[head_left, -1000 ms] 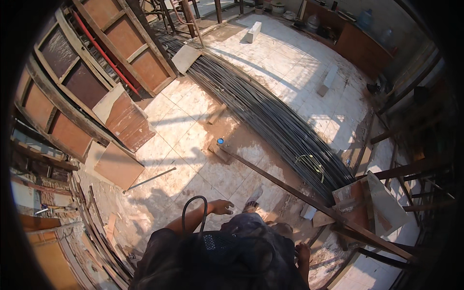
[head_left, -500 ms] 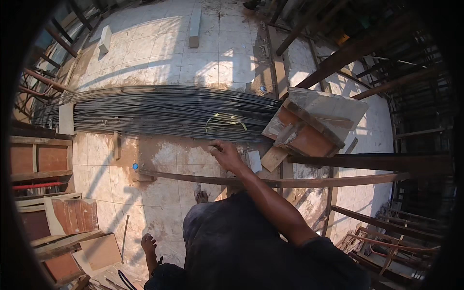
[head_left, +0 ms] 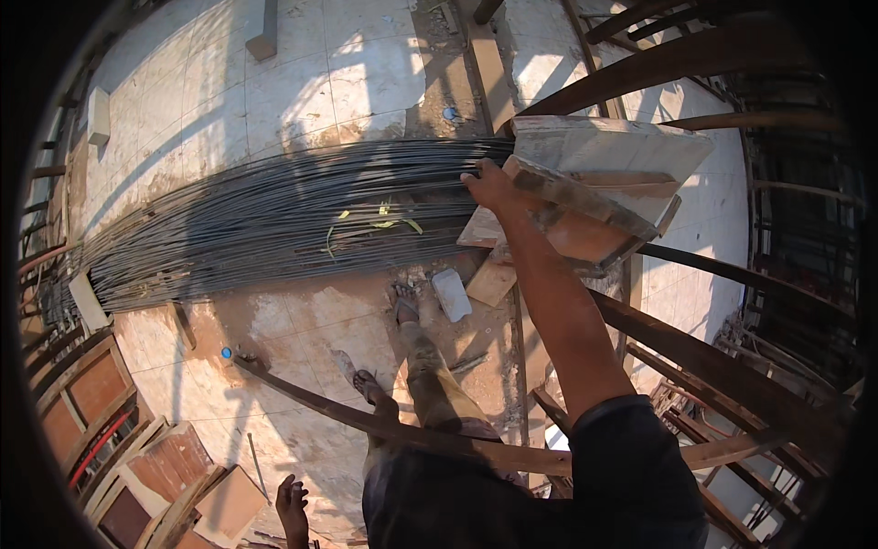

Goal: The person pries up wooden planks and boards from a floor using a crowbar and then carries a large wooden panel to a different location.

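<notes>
My right hand (head_left: 492, 186) is stretched forward over the right end of a long bundle of thin dark metal rods (head_left: 274, 215), close to the left corner of a wood-framed panel (head_left: 585, 233). Its fingers are curled, and whatever they may hold is hidden. Whether the hand touches the panel cannot be made out. Low at my left side hangs my left hand (head_left: 293, 501), fingers loosely bent and apart, holding nothing. Yellow-green strips (head_left: 384, 220) lie across the rods.
A long wooden beam (head_left: 366, 421) crosses in front of my body. A pale block (head_left: 450, 295) lies by my foot. Dark timber posts (head_left: 640, 78) slant in from the right. Wooden panels (head_left: 169, 457) are stacked at the lower left, and a pale block (head_left: 89, 302) sits at the rods' left end.
My right hand has moved forward and right, from the near edge of the rods to beside the panel. The view has shifted and turned; my legs and feet now show more. The left hand still hangs low.
</notes>
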